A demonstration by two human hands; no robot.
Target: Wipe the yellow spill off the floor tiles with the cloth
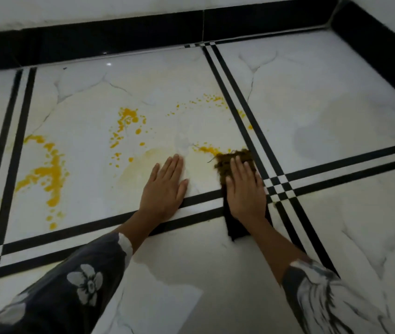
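Wiping is the step in hand, then?

I'd judge so. The right hand lies flat on the dark cloth, its fingers straight and together, pressing it to the floor tiles rather than gripping it. The cloth sits at the near right corner of the soiled tile, just beside the black double stripe, and its stained far edge touches a yellow streak.

And the other hand?

The left hand is spread palm-down on bare tile just beside the cloth, fingers straight, holding nothing. It looks like a prop.

How much of the yellow spill is left?

Most, by my reckoning. A big trail lies well to the left, a spattered patch in the middle, fine drops at the far right by the stripe. A pale smear near the left hand suggests that part has been gone over.

What does the next move call for?

Pushing the cloth forward through the streak under firm flat pressure, then sweeping left over the patches; the left hand would have to shift out of the path. The cloth's front looks loaded, so a clean face may be needed, or yellow could smear thinly over the glossy tile.
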